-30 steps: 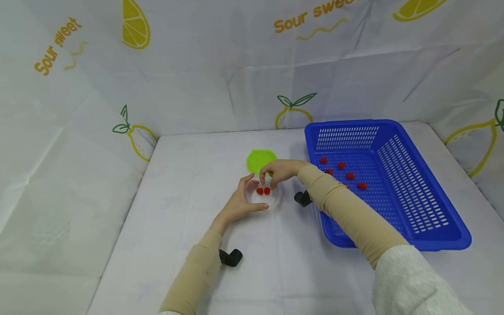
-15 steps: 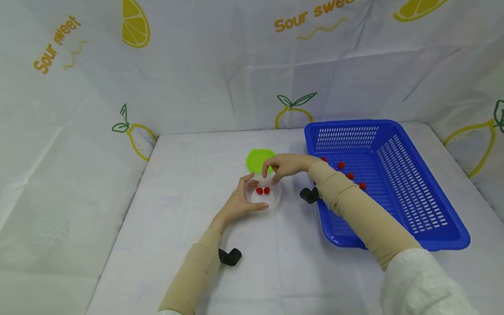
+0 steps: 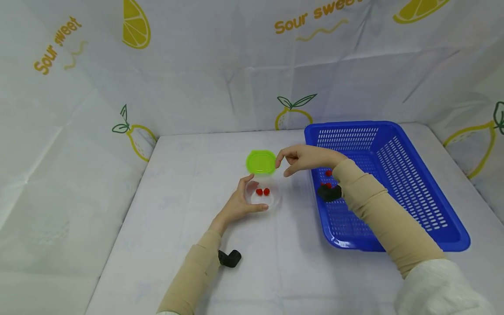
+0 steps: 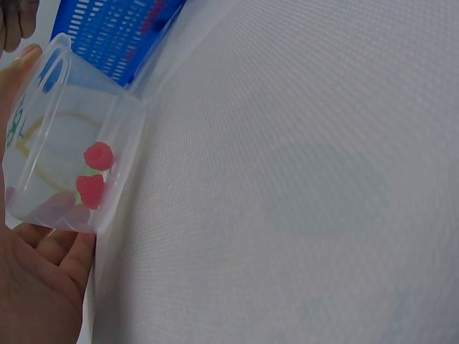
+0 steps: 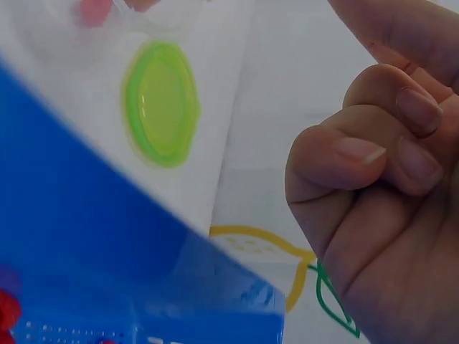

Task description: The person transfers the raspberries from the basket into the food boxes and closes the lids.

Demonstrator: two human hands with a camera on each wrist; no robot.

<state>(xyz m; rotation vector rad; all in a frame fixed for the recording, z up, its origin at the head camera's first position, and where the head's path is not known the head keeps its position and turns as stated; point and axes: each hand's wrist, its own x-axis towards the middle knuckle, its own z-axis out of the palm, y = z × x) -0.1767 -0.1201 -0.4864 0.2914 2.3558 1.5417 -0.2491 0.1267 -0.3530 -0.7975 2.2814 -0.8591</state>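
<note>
A clear plastic tub point(image 3: 277, 197) stands on the table, its side held by my left hand point(image 3: 236, 203) with thumb and fingers spread round it. Two raspberries point(image 4: 98, 155) lie on the bottom of the tub in the left wrist view. My right hand point(image 3: 305, 157) hangs in the air at the left edge of the blue basket point(image 3: 354, 124) and holds nothing. Its thumb and index finger are apart; the other fingers curl toward the palm in the right wrist view. Behind the tub lies a bright green lid point(image 3: 260, 162).
More raspberries point(image 3: 328, 173) lie in the basket, partly hidden under my right hand and forearm. The basket fills the table's right side. A white cloth point(image 3: 197, 87) printed with lemons hangs behind the table. A black camera mount point(image 3: 230, 258) sticks out from the left wrist.
My right hand has risen away from above the tub and moved right to the basket's edge. The left hand, the tub and its two raspberries have stayed in place.
</note>
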